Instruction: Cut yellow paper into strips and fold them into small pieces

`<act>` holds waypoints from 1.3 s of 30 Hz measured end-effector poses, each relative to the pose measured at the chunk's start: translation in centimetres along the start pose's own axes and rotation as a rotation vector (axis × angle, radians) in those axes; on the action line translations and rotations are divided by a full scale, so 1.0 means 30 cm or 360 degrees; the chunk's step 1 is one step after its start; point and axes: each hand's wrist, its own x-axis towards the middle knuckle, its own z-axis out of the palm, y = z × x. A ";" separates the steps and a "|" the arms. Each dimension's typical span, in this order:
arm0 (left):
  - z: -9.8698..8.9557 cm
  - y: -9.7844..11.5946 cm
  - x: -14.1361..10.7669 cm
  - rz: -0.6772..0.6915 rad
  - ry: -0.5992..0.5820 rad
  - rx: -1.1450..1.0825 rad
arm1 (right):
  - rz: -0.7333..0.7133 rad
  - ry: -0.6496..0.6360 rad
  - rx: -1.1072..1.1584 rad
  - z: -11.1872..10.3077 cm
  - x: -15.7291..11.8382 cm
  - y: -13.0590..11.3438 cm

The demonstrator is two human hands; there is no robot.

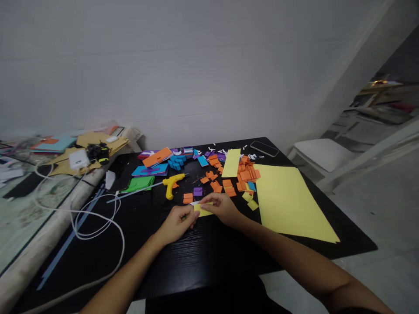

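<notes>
Between my two hands is a small yellow paper piece, held low over the black table. My left hand pinches its left end. The fingers of my right hand are closed on its right side. Something white shows just behind the piece. Beyond my hands lie an orange piece and a purple piece. A yellow glue gun rests on its side to the left of them. Many folded orange pieces are heaped to the right, with two small yellow pieces near them.
Large yellow sheets cover the table's right side. A yellow strip lies across the heap. Behind are a phone and white scraps. Green and blue paper stacks, a white cable and a power bank are leftward.
</notes>
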 end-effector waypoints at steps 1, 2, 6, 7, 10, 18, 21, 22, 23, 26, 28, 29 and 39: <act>0.000 0.001 0.000 -0.0007 -0.0003 -0.0008 | 0.0000 -0.0004 0.0009 0.000 0.000 0.000; 0.000 0.002 0.000 -0.0014 -0.0004 -0.0014 | 0.0001 -0.0007 0.0018 0.001 0.000 -0.001; 0.000 0.001 0.000 -0.0006 0.0060 -0.0001 | 0.0012 -0.0005 0.0033 0.001 -0.001 -0.004; 0.000 0.000 0.000 0.0004 0.0102 0.0006 | 0.0014 -0.0002 0.0036 0.001 0.000 -0.005; -0.003 -0.005 -0.002 0.0014 0.0262 0.0019 | 0.0030 0.0002 0.0055 0.002 0.001 -0.003; -0.003 -0.007 0.000 0.0034 0.0380 0.0099 | 0.0072 -0.0199 0.0029 0.017 -0.015 -0.013; 0.000 -0.005 -0.001 0.0089 0.0317 0.0179 | 0.0016 -0.0178 -0.0049 0.023 -0.022 -0.019; 0.001 -0.005 -0.002 0.0110 0.0299 0.0208 | 0.0005 -0.0166 -0.0064 0.024 -0.023 -0.020; 0.001 -0.005 -0.003 0.0129 0.0284 0.0232 | -0.0002 -0.0156 -0.0073 0.024 -0.023 -0.020; 0.001 -0.001 -0.005 0.0163 0.0254 0.0273 | -0.0017 -0.0149 -0.0092 0.021 -0.022 -0.018; 0.001 0.003 -0.006 0.0172 0.0245 0.0277 | -0.0024 -0.0146 -0.0103 0.017 -0.021 -0.017; 0.000 0.005 -0.006 0.0176 0.0241 0.0276 | -0.0017 -0.0151 -0.0103 0.015 -0.021 -0.017; 0.000 0.001 -0.001 0.0176 0.0287 0.0257 | 0.0075 -0.0147 0.0001 0.012 -0.013 -0.003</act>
